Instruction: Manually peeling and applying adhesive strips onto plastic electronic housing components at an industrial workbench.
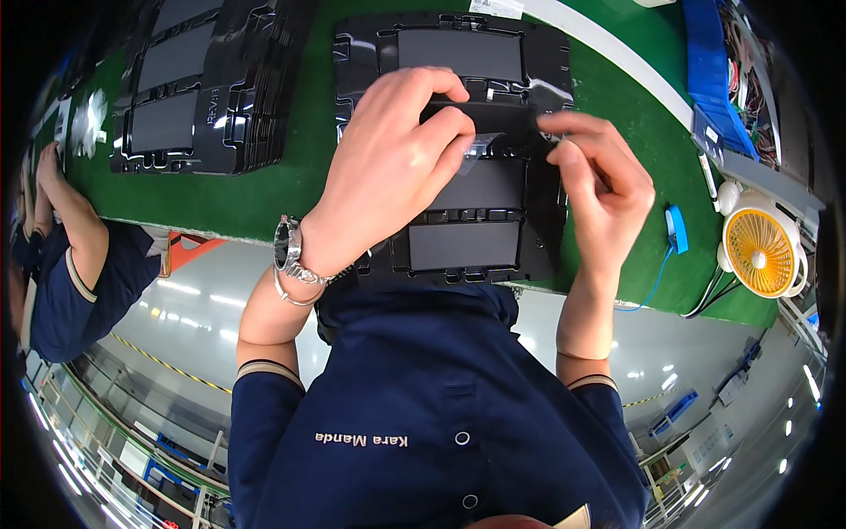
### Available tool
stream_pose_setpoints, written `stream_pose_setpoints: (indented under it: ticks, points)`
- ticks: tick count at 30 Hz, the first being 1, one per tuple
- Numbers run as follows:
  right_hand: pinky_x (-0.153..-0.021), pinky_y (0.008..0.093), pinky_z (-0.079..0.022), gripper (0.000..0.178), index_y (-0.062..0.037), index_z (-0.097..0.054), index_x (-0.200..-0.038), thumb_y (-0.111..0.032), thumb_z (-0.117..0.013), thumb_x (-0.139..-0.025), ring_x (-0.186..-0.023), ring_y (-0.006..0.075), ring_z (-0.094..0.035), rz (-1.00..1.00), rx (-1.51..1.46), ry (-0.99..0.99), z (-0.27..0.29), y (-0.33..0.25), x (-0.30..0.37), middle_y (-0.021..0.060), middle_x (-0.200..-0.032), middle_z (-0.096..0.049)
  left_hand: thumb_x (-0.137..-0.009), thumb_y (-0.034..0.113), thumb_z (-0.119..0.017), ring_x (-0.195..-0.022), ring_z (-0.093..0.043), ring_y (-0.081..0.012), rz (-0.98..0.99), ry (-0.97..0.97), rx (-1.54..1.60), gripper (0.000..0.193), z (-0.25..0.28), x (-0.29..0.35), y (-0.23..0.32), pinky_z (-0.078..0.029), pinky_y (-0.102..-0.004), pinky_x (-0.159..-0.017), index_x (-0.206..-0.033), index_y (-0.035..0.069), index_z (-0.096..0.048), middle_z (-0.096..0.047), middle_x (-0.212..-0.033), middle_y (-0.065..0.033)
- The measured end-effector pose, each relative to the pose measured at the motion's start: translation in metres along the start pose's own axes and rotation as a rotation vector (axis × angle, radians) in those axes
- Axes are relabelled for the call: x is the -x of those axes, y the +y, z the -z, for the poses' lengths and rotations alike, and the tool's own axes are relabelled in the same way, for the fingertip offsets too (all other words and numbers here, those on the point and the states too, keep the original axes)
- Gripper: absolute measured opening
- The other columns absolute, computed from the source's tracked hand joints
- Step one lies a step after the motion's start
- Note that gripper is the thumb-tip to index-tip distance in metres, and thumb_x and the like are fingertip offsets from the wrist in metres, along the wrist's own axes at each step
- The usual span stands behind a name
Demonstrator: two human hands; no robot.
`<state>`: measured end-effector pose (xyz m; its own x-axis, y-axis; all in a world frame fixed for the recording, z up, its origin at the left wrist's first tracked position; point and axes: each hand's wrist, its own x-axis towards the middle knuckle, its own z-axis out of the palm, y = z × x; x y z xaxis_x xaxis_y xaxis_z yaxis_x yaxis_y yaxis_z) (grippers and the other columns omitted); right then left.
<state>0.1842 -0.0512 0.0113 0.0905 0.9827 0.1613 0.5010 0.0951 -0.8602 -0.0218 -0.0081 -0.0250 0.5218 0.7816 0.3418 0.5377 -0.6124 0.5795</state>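
- Your left hand (392, 167) and right hand (599, 189) both pinch one dark panel (483, 115).
- Clear film (480, 145) hangs between your fingertips.
- Black tray (546, 53) lies underneath.

The person wears a dark navy short-sleeved polo shirt (441, 414), filling the view from about five to seven o'clock. Each sleeve ends in a cuff (269, 370) banded in beige with a thin dark stripe; the matching cuff (592, 382) sits toward four o'clock. Small pale lettering runs across the chest, and two small round buttons (462, 438) lie one below the other along the placket. A folded collar shows at the shirt's top edge. On the left wrist sits a silver metal wristwatch (288, 247) with a round case, and just beside it a thin silver bangle (293, 298). Both forearms are bare.
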Motion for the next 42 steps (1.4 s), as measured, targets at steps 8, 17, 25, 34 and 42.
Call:
stream_pose_setpoints:
  ticks: [8,17,25,34,42]
  points:
    - [-0.056,0.0286,-0.049,0.009,-0.0045,-0.066,-0.074,-0.011,-0.071,-0.076,-0.061,0.0173,-0.064,0.211,0.417,-0.236,-0.013,0.01,-0.015,0.0019,-0.094,-0.069,-0.08,0.005,-0.068,-0.09,-0.064,-0.0203,0.058,-0.023,0.212,0.006,0.004,0.004,0.002,-0.051,-0.0313,-0.073,-0.085,0.003,-0.066,-0.058,-0.102,-0.0061]
    - [-0.05,0.0191,-0.031,0.011,0.0001,-0.068,-0.073,-0.008,-0.069,-0.079,-0.057,0.0047,-0.048,-0.01,-0.042,0.006,0.006,-0.016,-0.004,0.0059,-0.08,-0.067,-0.086,0.012,-0.068,-0.091,-0.052,-0.0137,0.463,0.01,0.834,0.008,0.036,0.036,0.02,-0.044,-0.0267,-0.084,-0.087,0.005,-0.071,-0.055,-0.09,-0.0027]
    - [-0.06,0.0233,-0.045,0.007,0.0021,-0.067,-0.077,-0.003,-0.066,-0.082,-0.069,0.0121,-0.059,-0.105,-0.305,-0.266,-0.009,-0.036,0.015,0.0091,-0.081,-0.067,-0.09,0.012,-0.064,-0.121,-0.049,-0.018,0.607,0.007,1.351,0.012,0.029,0.051,0.05,-0.042,-0.0301,-0.091,-0.089,0.001,-0.067,-0.064,-0.114,-0.015]
    - [-0.059,0.0211,-0.046,0.009,0.0037,-0.068,-0.085,-0.004,-0.063,-0.087,-0.068,0.0078,-0.059,-0.063,-0.249,-0.029,-0.012,-0.035,0.018,0.0077,-0.085,-0.071,-0.089,0.014,-0.063,-0.115,-0.047,-0.0231,0.526,0.088,1.298,0.015,0.024,0.05,0.059,-0.037,-0.0333,-0.093,-0.088,0.0,-0.066,-0.062,-0.116,-0.0187]
    - [-0.058,0.0204,-0.044,0.01,0.0028,-0.069,-0.089,-0.006,-0.065,-0.088,-0.066,0.0061,-0.057,-0.247,-0.383,-0.171,-0.014,-0.041,0.023,0.0043,-0.076,-0.067,-0.089,0.023,-0.064,-0.135,-0.038,-0.0391,0.285,0.058,1.075,0.022,0.013,0.054,0.051,-0.029,-0.0477,-0.109,-0.082,0.002,-0.067,-0.052,-0.133,-0.026]
